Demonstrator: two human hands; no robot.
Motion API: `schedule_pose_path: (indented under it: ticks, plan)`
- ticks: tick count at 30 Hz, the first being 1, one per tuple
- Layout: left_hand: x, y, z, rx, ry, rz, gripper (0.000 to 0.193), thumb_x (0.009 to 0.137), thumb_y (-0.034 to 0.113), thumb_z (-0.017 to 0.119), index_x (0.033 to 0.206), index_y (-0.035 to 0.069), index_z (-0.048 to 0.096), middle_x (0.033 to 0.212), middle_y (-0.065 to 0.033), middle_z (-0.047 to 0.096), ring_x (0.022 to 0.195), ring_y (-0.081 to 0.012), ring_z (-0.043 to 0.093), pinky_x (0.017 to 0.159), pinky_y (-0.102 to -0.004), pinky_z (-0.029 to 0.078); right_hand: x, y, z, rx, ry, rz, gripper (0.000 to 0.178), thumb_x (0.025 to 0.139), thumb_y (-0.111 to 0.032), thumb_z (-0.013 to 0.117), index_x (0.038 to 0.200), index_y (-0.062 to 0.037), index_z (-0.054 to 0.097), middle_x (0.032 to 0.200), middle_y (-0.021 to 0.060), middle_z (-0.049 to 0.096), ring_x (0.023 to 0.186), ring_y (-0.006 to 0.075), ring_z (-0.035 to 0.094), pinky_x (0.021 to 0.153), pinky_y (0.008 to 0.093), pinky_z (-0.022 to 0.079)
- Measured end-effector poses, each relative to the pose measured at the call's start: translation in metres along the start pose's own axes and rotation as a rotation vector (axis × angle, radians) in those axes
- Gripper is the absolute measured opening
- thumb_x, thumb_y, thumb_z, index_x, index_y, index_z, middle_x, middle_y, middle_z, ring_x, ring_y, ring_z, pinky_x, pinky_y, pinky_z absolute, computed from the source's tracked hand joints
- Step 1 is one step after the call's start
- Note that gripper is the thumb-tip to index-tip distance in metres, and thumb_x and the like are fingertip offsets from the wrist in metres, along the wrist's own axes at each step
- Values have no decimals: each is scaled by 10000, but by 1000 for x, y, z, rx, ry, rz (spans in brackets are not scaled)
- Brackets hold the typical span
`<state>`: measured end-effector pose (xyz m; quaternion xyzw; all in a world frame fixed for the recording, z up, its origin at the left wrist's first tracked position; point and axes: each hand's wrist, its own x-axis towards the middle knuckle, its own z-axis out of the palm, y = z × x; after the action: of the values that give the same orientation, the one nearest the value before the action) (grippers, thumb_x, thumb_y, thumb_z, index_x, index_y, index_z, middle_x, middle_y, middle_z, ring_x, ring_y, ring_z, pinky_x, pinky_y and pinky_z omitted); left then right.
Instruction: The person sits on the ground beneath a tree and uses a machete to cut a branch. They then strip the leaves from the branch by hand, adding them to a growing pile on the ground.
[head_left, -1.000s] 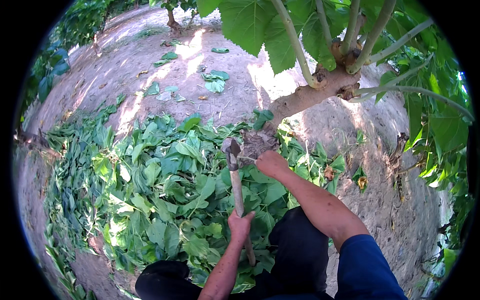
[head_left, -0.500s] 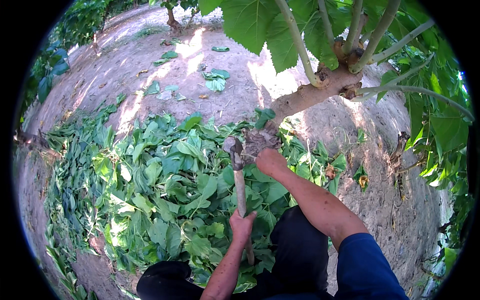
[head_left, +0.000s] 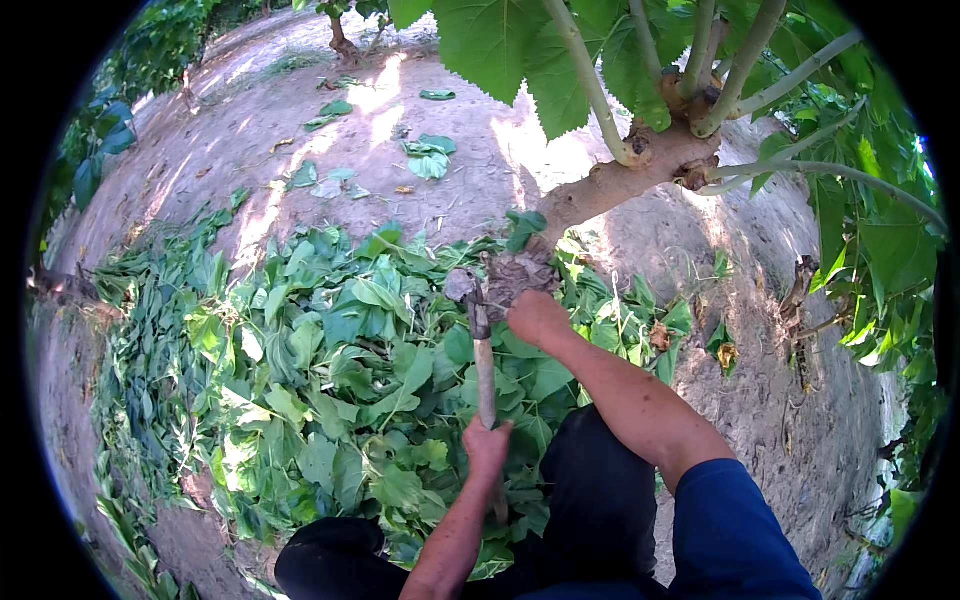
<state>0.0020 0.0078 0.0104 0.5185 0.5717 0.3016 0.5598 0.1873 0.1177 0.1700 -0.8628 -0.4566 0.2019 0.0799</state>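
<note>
My left hand (head_left: 487,450) is closed round the pale wooden handle of a hatchet (head_left: 484,375). Its dark metal head points away from me, close beside the rough base of a tree trunk (head_left: 522,276); whether they touch I cannot tell. My right hand (head_left: 540,319) is closed against the near side of that base, just right of the hatchet head. Its fingers are curled out of sight, and anything in them is hidden. Beneath both hands lies a thick heap of broad green leaves (head_left: 340,375).
The trunk leans to the upper right and splits into several pale branches (head_left: 745,70) with large leaves overhead. My dark-trousered knee (head_left: 600,490) is below my right forearm. Dry soil (head_left: 760,420) lies to the right, and a smaller tree trunk (head_left: 343,38) stands at the back.
The hatchet head has shifted slightly up and left. Both hands keep their holds in nearly the same places, and the whole view has moved a little.
</note>
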Motion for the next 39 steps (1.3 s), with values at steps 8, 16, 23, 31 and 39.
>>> schedule_pose_path:
  ticks: [8,16,23,31,39]
  plan:
    - [-2,12,-8,-144,-78,-80,285,729,118,795,956,2,669,798,-56,678,713,-154,619,691,-325,502,6,16,4,-20,-63,-119,292,836,-244,533,983,-96,738,1076,201,693,1029,395,654,891,488,517]
    - [-13,34,-16,-341,-70,-42,211,754,-8,748,938,-15,645,843,-50,678,713,-134,626,667,-289,513,2,24,2,29,-92,-255,270,851,-316,574,973,-144,743,1044,170,698,999,380,657,901,482,513]
    - [-23,49,-33,-400,19,-84,258,756,35,764,975,-12,637,836,-47,676,712,-130,607,670,-286,498,-8,27,0,145,-48,-314,274,891,-305,556,857,-67,686,632,65,646,623,242,653,699,414,523]
    - [-34,44,-32,-362,-7,-44,274,744,45,781,971,-19,640,857,-59,686,738,-138,623,697,-290,508,-6,31,0,87,54,-291,275,874,-292,525,918,-97,713,896,154,694,896,362,655,812,485,514]
    - [-30,39,-27,-333,-13,-35,284,739,79,791,963,-18,645,851,-57,686,741,-134,623,700,-286,501,2,21,5,81,143,-164,262,885,-304,561,981,-121,723,982,171,698,971,372,658,847,494,520]
